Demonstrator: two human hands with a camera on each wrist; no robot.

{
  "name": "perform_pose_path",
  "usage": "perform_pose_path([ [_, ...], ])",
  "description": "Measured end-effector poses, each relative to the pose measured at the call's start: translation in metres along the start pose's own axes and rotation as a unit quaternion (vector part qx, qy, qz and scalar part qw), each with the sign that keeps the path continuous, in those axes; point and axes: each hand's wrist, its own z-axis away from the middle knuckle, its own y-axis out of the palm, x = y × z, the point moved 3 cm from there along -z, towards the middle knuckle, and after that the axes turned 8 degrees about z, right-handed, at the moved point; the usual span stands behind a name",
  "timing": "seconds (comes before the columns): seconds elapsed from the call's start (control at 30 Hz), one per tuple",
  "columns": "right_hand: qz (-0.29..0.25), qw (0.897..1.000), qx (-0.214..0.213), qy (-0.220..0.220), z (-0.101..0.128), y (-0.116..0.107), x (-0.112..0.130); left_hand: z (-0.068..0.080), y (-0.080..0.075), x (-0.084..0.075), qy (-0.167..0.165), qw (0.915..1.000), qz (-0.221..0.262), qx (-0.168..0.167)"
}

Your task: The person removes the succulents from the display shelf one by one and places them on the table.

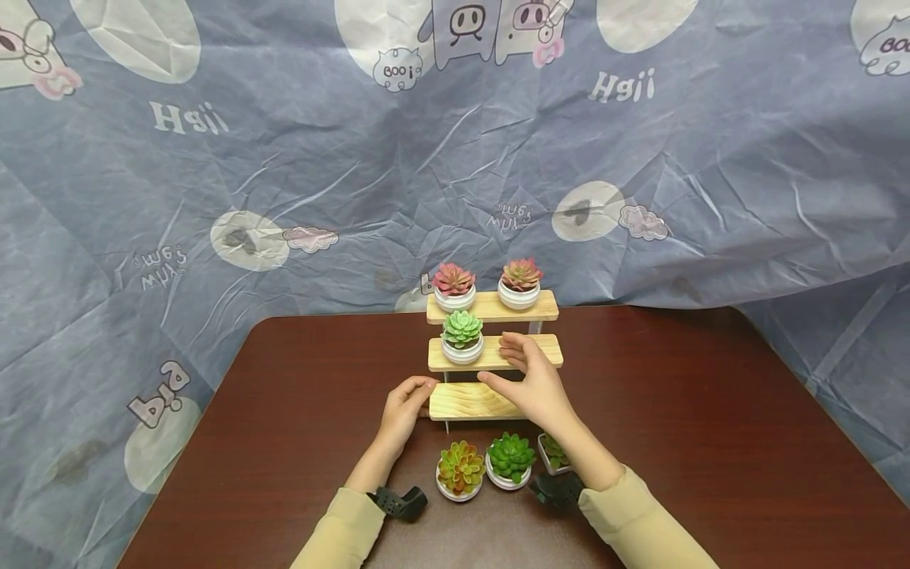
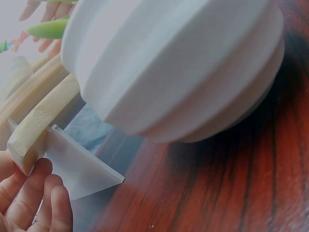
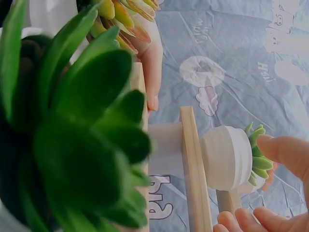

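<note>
A three-tier wooden plant stand (image 1: 465, 401) stands on the table, with clear side supports. My left hand (image 1: 404, 409) holds the left end of its bottom shelf; in the left wrist view, thumb and fingers pinch the plank end (image 2: 30, 137). Over the right part of the middle shelf (image 1: 550, 348), my right hand (image 1: 535, 387) hovers with thumb and fingers spread and nothing between them. A light green succulent (image 1: 462, 336) in a white pot sits on the left of that shelf. On the top shelf are a pink succulent (image 1: 453, 286) and a reddish-green succulent (image 1: 520, 283).
In front of the stand sit a yellow-orange succulent (image 1: 460, 472), a dark green succulent (image 1: 510, 462) and another potted plant (image 1: 553, 452), partly hidden by my right forearm. A printed blue-grey cloth (image 1: 370, 197) hangs behind the brown table (image 1: 298, 395).
</note>
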Motion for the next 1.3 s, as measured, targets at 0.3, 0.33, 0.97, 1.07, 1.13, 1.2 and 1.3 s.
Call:
perform_pose_path([
  [0.3,0.011,1.000,0.003,0.007,-0.004,0.005,0.002,0.000,0.000,0.001,-0.003,1.0000,0.002,-0.003],
  [0.33,0.011,1.000,0.004,0.007,-0.004,0.005,0.002,0.000,0.000,0.001,-0.004,1.0000,0.001,-0.004],
  [0.97,0.010,1.000,-0.004,0.011,-0.011,0.017,0.007,-0.011,-0.008,0.031,0.002,0.9999,0.008,-0.012],
  [1.07,0.009,1.000,0.001,0.012,-0.013,0.018,0.008,-0.011,-0.008,0.031,0.007,0.9999,0.007,-0.014],
  [1.13,0.011,1.000,0.004,0.016,-0.014,0.020,0.008,-0.011,-0.008,0.031,0.008,0.9998,0.007,-0.013],
  [1.2,0.011,1.000,0.003,0.015,-0.015,0.021,0.009,-0.011,-0.008,0.031,0.008,0.9999,0.009,-0.012],
  [1.3,0.012,1.000,0.000,0.015,-0.017,0.023,0.010,-0.011,-0.008,0.031,0.008,0.9999,0.011,-0.010],
])
